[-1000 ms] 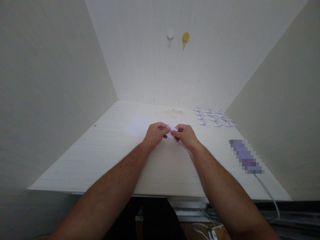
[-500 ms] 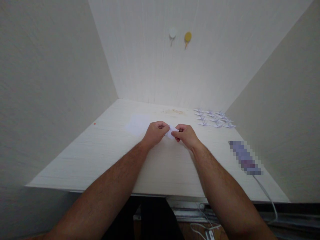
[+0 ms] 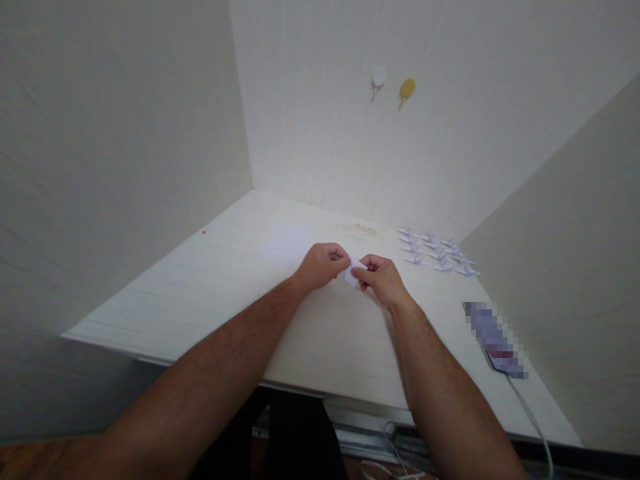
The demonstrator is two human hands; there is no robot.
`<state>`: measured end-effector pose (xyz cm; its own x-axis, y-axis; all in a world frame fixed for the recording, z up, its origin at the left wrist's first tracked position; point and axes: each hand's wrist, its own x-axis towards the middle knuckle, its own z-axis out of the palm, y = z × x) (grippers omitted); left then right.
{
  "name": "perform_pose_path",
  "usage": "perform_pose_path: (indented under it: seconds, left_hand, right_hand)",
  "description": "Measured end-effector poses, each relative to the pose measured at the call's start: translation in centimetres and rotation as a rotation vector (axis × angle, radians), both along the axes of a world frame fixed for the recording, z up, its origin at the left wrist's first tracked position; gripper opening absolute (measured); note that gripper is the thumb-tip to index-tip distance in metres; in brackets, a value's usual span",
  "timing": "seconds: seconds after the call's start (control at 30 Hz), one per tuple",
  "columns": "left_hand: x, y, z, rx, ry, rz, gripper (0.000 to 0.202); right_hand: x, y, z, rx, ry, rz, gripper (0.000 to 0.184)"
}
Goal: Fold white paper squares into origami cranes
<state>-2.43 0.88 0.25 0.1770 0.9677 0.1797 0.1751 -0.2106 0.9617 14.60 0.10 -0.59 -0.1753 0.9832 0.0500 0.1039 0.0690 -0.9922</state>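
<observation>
Between my two hands is a small folded piece of white paper (image 3: 354, 275), held just above the table. My left hand (image 3: 326, 264) pinches its left edge with thumb and forefinger. On the opposite side my right hand (image 3: 381, 277) grips it, the thumb lying across its face. The fingers behind the paper are partly hidden, and the exact folds are too small to make out. Several folded paper cranes (image 3: 439, 257) stand in rows at the back right of the table. A pale stack or sheet of white paper (image 3: 286, 241) lies behind and left of my left hand.
The white table (image 3: 200, 300) is enclosed by walls at the back and both sides. A pixelated phone-like device (image 3: 493, 337) with a white cable (image 3: 530, 417) lies at the right edge. Two round hooks, white (image 3: 379, 76) and yellow (image 3: 408, 87), hang on the back wall.
The whole view has turned and tilted a little, so the table and wall sit differently in frame. Both hands keep their hold on the paper; its shape looks much the same.
</observation>
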Motion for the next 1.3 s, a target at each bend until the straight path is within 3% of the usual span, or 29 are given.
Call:
perform_pose_path:
  seconds: [0.37,0.67,1.0,1.3]
  left_hand:
    - [-0.04,0.60,-0.71,0.054,-0.079,-0.035,0.017]
    - [0.06,0.10,-0.12,-0.073,-0.121,-0.031,0.012]
    - [0.51,-0.14,-0.29,-0.096,-0.244,0.017,0.008]
    - [0.30,0.11,-0.72,-0.100,-0.206,-0.072,0.018]
  right_hand:
    - [-0.21,0.05,-0.29,-0.013,0.093,0.000,0.027]
    - [-0.02,0.00,-0.23,0.027,0.028,0.015,0.026]
    - [-0.29,-0.03,0.06,0.058,-0.021,0.012,0.026]
    - [-0.43,-0.11,0.10,0.037,0.002,-0.017,0.031]
